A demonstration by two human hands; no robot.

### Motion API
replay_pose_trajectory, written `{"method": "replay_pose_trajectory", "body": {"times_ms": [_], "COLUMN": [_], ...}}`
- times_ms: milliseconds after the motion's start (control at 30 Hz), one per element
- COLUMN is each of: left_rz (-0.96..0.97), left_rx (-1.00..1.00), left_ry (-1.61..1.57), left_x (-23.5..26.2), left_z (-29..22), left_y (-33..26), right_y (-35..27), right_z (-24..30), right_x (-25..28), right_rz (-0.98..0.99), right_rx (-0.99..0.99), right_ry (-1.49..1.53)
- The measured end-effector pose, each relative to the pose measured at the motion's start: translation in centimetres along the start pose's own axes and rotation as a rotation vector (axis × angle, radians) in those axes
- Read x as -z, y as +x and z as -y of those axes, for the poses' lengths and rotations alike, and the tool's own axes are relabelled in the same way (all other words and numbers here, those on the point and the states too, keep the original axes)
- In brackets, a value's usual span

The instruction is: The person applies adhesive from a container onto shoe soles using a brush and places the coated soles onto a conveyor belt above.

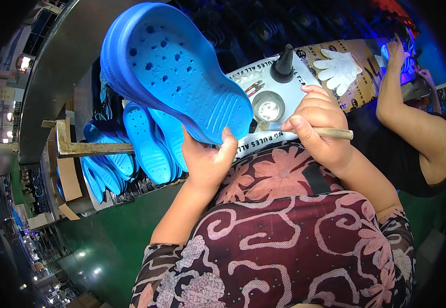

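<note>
A large blue shoe sole (182, 77), its footbed dotted with holes and ridged at the heel, is tilted up in front of me. My left hand (207, 156) grips it by the heel end, thumb on the footbed side. In my right hand (323, 126) is a brush with a pale wooden handle (336, 133). Its dark tip is at the heel edge of the sole; I cannot tell if it touches. Just beyond the brush sits a small round dish (269, 106) with something whitish in it.
More blue soles (148, 146) stand in a row at left, beside a wooden bar (94, 148). A black cone (283, 66) stands on the printed white sheet (300, 72). A white glove (338, 71) lies on brown cardboard (364, 59). Another person's arm (410, 113) is at right.
</note>
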State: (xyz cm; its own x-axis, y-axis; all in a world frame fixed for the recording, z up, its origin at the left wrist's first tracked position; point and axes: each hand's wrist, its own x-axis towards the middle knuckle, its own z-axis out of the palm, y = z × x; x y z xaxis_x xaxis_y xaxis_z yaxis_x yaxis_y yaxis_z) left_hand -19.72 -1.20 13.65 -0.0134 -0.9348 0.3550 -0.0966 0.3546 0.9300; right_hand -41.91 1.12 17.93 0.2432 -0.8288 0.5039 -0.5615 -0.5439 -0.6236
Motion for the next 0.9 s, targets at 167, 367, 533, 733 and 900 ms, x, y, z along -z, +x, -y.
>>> {"method": "replay_pose_trajectory", "body": {"times_ms": [167, 367, 533, 733, 900], "left_rz": [0.007, 0.045, 0.011, -0.06, -0.088], "left_rx": [0.009, 0.027, 0.012, -0.029, 0.016], "left_ry": [0.01, 0.002, -0.013, -0.021, -0.056], "left_x": [-0.2, 0.1, -0.2, -0.4, -0.5], "left_z": [-0.1, 0.3, 0.1, 0.4, 0.4], "left_y": [-0.2, -0.2, -0.2, 0.3, 0.3], "right_y": [0.2, -0.3, -0.2, -0.6, -0.1], "right_z": [0.1, -0.1, -0.1, -0.1, -0.2], "right_x": [-0.7, -0.1, -0.4, -0.2, -0.1], "right_rz": [-0.026, -0.004, -0.103, -0.076, -0.107], "right_rx": [0.015, -0.018, -0.036, -0.026, -0.037], "right_ry": [0.035, 0.103, 0.172, 0.134, 0.171]}}
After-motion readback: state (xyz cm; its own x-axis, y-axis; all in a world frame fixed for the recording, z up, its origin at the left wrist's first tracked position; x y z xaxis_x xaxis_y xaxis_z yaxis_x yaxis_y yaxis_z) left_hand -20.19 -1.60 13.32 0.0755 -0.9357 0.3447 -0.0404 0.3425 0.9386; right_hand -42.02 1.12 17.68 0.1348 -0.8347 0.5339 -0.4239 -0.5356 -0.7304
